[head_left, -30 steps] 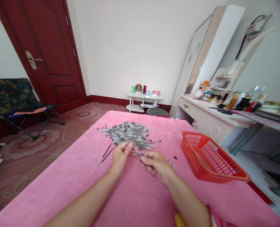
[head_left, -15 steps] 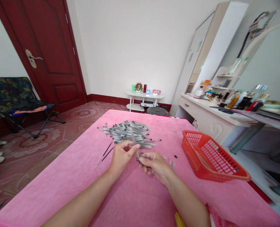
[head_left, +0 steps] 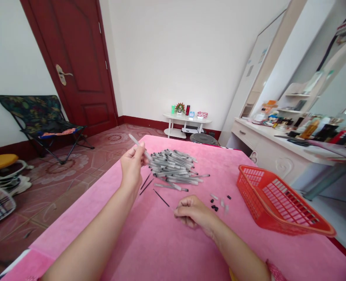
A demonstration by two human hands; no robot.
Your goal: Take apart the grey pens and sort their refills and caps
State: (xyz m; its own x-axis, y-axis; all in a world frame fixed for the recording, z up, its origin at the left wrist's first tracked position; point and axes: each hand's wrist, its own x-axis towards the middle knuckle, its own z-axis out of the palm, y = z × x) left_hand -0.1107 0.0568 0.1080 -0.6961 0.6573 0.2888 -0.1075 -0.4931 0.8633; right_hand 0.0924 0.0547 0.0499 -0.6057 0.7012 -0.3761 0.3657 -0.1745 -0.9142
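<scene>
My left hand [head_left: 132,162], raised at the left of the pile, is closed around a translucent pen barrel [head_left: 134,139] that tilts up to the left. Lower down, near the middle of the table, my right hand [head_left: 194,212] pinches the end of a thin pen refill [head_left: 161,198] with a dark ink section pointing up-left. Between and beyond the hands is a heap of grey translucent pens [head_left: 173,168] with dark ends. In front of it one pen [head_left: 171,187] lies apart. Two dark refills [head_left: 146,185] rest on the cloth beside my left wrist.
Small black plugs [head_left: 215,208] and clear short pieces [head_left: 222,202] lie right of my right hand. A red plastic basket [head_left: 251,207] stands at the right on the pink tablecloth [head_left: 161,249]. Beyond are a dressing table [head_left: 266,148], a folding chair [head_left: 41,117] and a door [head_left: 79,78].
My hands have parted. The left one moved up and left with a pen barrel; the right one now pinches a refill. The view has turned left, and more black plugs show.
</scene>
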